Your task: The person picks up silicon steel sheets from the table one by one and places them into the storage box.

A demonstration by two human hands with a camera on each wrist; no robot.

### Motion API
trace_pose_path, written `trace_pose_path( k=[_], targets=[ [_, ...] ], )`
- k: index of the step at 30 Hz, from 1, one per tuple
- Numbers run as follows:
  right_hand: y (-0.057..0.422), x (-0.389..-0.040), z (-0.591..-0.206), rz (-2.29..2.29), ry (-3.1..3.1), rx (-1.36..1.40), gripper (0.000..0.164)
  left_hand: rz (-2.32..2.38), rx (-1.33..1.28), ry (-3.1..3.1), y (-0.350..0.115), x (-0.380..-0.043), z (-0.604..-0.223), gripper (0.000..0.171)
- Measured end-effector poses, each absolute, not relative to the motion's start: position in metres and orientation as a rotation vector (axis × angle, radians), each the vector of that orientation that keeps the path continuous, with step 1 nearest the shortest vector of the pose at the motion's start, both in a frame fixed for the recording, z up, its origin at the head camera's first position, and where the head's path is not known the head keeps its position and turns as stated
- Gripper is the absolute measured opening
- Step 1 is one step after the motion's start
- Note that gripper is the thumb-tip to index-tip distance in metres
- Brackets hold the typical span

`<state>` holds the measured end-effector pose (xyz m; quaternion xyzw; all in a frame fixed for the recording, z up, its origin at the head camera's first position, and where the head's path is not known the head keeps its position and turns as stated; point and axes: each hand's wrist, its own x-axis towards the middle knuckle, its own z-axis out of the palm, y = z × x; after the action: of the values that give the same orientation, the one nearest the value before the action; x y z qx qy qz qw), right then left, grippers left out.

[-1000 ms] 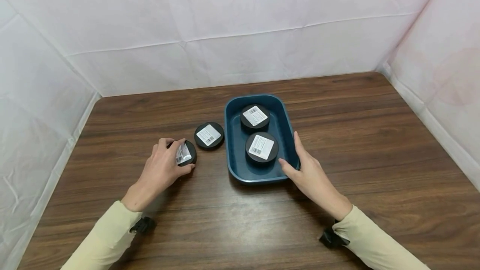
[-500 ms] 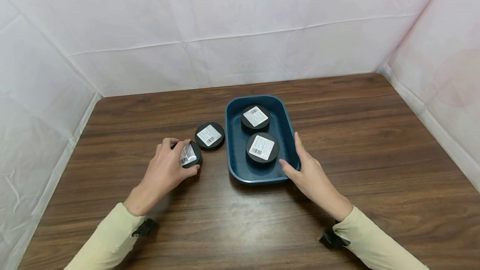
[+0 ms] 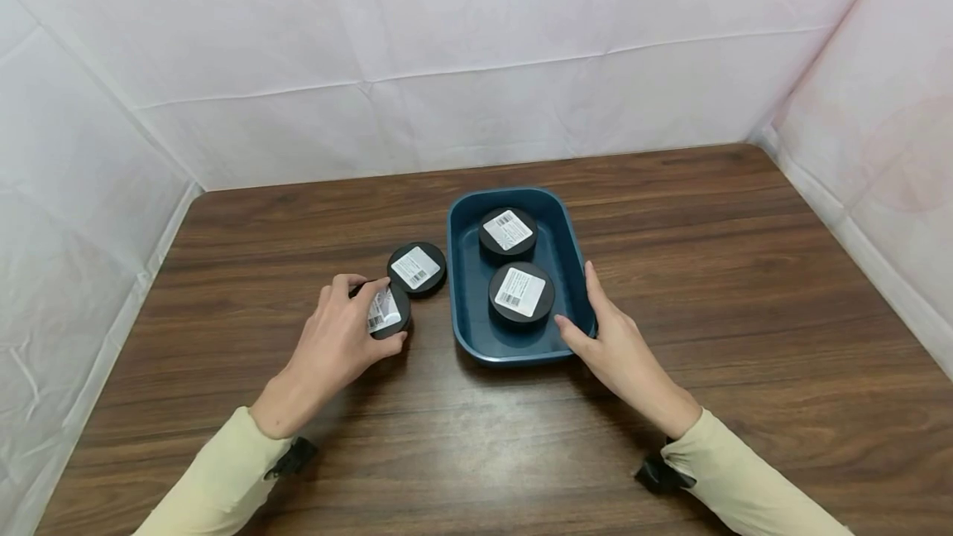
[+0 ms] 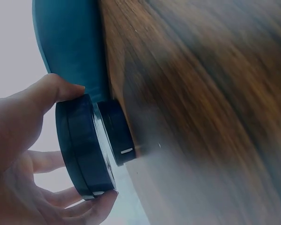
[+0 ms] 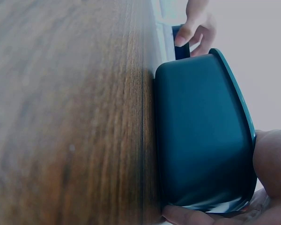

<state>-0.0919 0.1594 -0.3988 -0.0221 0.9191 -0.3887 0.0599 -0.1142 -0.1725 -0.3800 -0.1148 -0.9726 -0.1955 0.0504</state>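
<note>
My left hand (image 3: 331,337) grips a round black container (image 3: 389,310) by its side, thumb at the near edge and fingers at the far edge. A white barcode label covers part of its top. In the left wrist view this container (image 4: 82,145) appears raised off the table. Just beyond it lies a second round black container (image 3: 417,269). My right hand (image 3: 614,350) holds the blue tray (image 3: 463,329) at its near right corner, thumb over the rim and fingers along the outer wall. Inside the tray sit two more round black containers, one far (image 3: 508,234) and one near (image 3: 521,296).
The tray stands on a dark wood-grain table (image 3: 744,313), right of the loose containers. White sheeting (image 3: 476,48) hangs behind the table and at both sides. Inside the tray, a strip of bare floor shows left of the two containers.
My left hand has moved to the right with the round black container, bringing it close to the second one and the tray. My right hand and the tray have stayed in place.
</note>
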Motion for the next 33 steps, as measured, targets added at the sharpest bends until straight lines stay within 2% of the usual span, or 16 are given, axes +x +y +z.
trace_pose_path(
  k=[33],
  targets=[
    [0.159,-0.092,-0.399,-1.169,2.778,-0.041,0.088,-0.602,-0.441,-2.917,-0.156,-0.107,-0.368,0.065]
  ],
)
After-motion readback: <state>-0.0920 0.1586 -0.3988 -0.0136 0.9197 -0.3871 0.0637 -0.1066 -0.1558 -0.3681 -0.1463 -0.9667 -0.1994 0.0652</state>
